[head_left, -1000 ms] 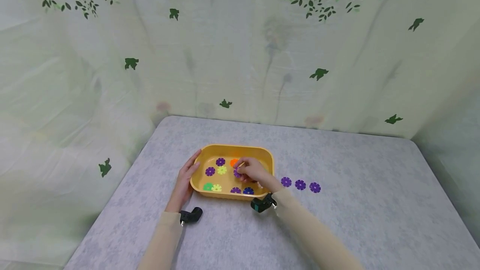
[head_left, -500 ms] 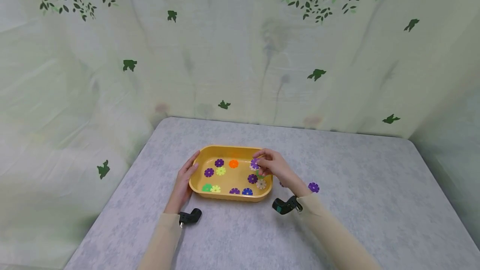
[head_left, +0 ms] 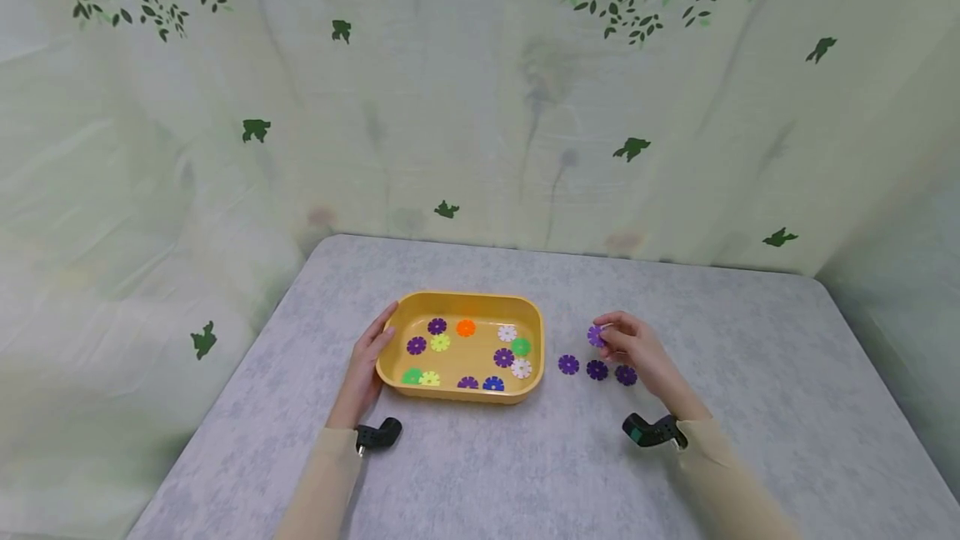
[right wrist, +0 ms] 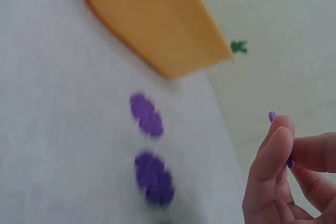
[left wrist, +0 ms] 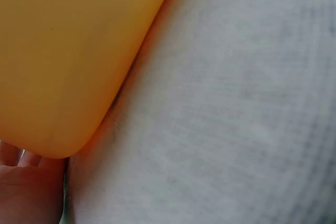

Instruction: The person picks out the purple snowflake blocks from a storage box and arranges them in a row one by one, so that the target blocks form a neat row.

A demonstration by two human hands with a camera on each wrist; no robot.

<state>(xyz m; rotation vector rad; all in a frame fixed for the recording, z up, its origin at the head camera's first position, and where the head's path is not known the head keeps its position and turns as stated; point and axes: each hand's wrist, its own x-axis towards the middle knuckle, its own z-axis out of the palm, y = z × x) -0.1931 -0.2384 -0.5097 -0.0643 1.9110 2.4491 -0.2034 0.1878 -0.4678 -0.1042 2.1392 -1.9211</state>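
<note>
A yellow tray (head_left: 457,396) sits on the table with several flower-shaped plastic discs inside, purple, white, green, yellow, orange and blue. My left hand (head_left: 365,369) holds its left end, fingers along the outer wall and thumb at the rim. In the left wrist view, part of that hand (left wrist: 29,192) shows beside the tray's corner. To the right of the tray, my right hand (head_left: 637,352) pinches a purple flower disc (head_left: 596,336) between thumb and fingers, and the right wrist view shows it edge-on. Below the hand lie purple discs (head_left: 568,365) in a short row of three.
The grey table (head_left: 495,473) runs back to a pale curtain (head_left: 480,107) printed with leaves and branches. More curtain closes in both sides. Each wrist wears a black camera mount, such as the right mount (head_left: 651,432).
My right hand has moved right, out of the tray and over the table, carrying a purple flower disc. The white and green discs at the tray's right end are now uncovered. My left hand stays put.
</note>
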